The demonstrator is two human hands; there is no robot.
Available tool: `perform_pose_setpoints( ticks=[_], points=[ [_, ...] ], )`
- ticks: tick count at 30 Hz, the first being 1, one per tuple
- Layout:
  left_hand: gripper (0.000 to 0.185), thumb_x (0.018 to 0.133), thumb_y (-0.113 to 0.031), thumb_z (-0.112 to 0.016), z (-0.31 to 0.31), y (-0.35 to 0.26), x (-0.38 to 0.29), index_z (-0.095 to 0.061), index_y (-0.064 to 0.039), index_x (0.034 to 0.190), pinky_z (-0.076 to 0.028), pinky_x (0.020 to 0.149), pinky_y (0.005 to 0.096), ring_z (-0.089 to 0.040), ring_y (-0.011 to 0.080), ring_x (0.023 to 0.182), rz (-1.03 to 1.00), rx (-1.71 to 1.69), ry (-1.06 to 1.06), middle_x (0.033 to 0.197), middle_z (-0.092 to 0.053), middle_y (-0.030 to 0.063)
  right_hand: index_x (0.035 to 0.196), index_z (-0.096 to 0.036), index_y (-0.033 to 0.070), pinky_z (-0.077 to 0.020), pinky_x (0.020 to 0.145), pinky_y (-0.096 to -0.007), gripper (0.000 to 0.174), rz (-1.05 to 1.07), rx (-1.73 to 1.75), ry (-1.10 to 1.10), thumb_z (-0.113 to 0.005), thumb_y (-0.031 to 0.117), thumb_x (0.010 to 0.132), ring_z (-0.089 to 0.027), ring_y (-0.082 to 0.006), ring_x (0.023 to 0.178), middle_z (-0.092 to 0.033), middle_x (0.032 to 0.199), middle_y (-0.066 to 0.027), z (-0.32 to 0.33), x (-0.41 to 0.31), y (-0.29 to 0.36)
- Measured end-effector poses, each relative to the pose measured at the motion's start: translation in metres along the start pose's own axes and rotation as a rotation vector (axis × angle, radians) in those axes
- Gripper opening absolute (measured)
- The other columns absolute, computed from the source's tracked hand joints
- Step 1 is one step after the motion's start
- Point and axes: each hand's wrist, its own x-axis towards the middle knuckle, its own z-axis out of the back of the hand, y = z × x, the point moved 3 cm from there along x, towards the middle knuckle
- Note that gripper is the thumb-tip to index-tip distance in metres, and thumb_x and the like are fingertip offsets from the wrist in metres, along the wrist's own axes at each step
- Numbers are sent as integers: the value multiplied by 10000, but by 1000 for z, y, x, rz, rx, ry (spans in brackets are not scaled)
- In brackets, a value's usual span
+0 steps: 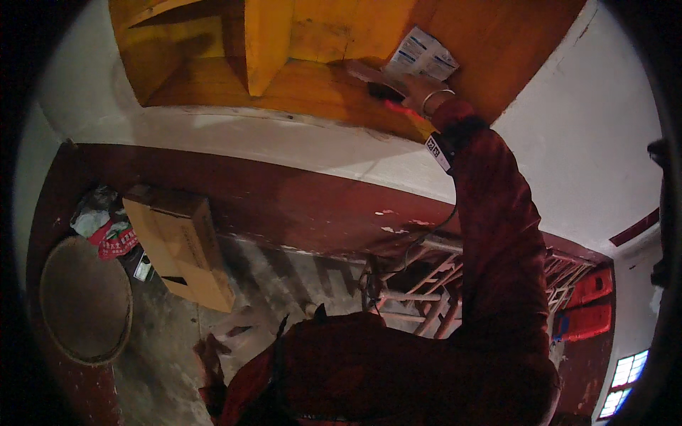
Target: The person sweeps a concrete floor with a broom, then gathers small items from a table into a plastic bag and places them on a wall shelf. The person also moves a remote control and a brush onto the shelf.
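My right hand (415, 88), with a pale bracelet at the wrist, reaches into an orange-brown wooden wall shelf (319, 40). Its fingers stretch left along the shelf board. Under the palm lies a small dark object (386, 93), with something bright red (403, 110) beside it; whether the hand grips either is unclear. Just beyond the hand, a creased printed leaflet (423, 56) rests against the wood, its lower edge partly covered. Low at the left, my left hand (210, 354) hangs beside my body in shadow, and its grip is hard to make out.
An upright divider (266, 48) splits the shelf. On the floor stand a cardboard box (178, 245), a large round basket (88, 301) and plastic bags (114, 237). Wooden furniture frames (426, 293) and red plastic crates (583, 322) are at the right. A cable (426, 234) hangs below my right sleeve.
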Motion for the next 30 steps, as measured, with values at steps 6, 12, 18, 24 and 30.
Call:
perform_pose_setpoints(
  ticks=[6,12,18,24,30],
  points=[
    [308,862,-186,-464,8,35,1,-456,-10,609,-408,526,309,-480,161,511,-89,-150,92,545,-492,62,1069,-513,34,-450,798,-408,517,-340,42,-402,-641,353,682,-548,-339,951,-577,999,-192,50,13,-39],
    [294,865,-206,-462,1,36,-9,-440,-17,641,-410,561,315,-474,161,564,-33,-158,33,595,-503,72,1082,-511,21,-461,785,-404,523,-281,10,-446,-599,366,698,-562,-350,914,-572,1003,-199,19,57,-77],
    [284,840,-199,-499,3,17,-4,-498,4,642,-403,496,310,-489,178,494,13,-42,51,538,-527,88,1095,-482,16,-426,832,-407,539,-10,20,-17,-559,383,708,-531,-376,951,-543,1036,-239,4,38,-44],
    [265,824,-203,-513,-9,22,0,-525,-7,646,-407,479,301,-510,173,479,-55,-24,57,547,-549,90,1104,-476,19,-426,830,-403,492,-11,239,-97,-549,311,715,-532,-378,945,-553,1031,-217,15,-9,-20],
    [308,843,-225,-486,-10,26,8,-521,-8,627,-414,492,299,-530,167,512,-80,41,325,561,-546,88,1125,-471,26,-443,808,-384,457,161,281,-753,-592,189,715,-542,-348,932,-546,1049,-191,32,-83,9]
  ],
)
